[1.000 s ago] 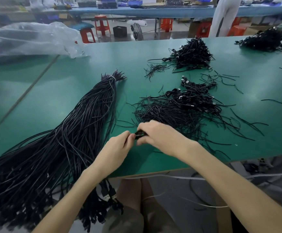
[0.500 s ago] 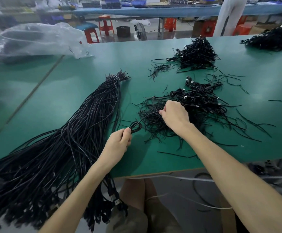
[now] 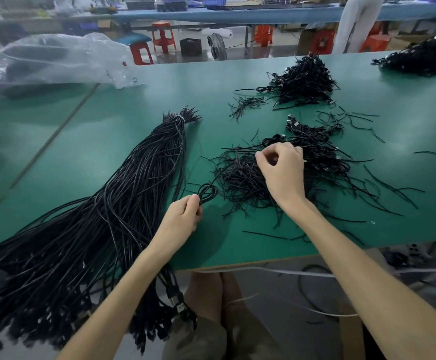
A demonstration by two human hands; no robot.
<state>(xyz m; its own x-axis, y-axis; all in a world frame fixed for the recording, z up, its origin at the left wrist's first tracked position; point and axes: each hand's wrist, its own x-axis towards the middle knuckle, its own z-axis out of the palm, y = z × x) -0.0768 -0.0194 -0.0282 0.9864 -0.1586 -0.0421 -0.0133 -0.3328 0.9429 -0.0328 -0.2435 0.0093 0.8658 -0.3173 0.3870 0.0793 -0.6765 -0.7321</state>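
The small coil of black cable (image 3: 207,192) sits just above the near part of the green table (image 3: 123,141), a little left of centre. It is a narrow, flattened loop. Its long axis runs from lower left to upper right, and the rounded end points away from the person and to the right, toward the loose pile of thin black ties (image 3: 240,183). 1 thin black strand leaves the rounded end along the same line and is lost in that pile.

The left hand (image 3: 183,216) holds the coil by its near end, thumb and forefinger pinched on it and the other fingers (image 3: 198,211) curled under.

The right hand (image 3: 282,172) hovers over the far side of the pile, well apart from the coil. Its fingers are curled and thumb tip meets forefinger tip; I cannot tell whether a tie is caught between them.

Behind the right hand lies a heap of coiled black cables (image 3: 321,152). To the left a long bundle of straight black cables (image 3: 113,203), bound near its far tip, fans out toward the table's near edge. Farther back are 2 more black cable heaps (image 3: 302,81) (image 3: 419,59) and a crumpled clear plastic bag (image 3: 55,58).
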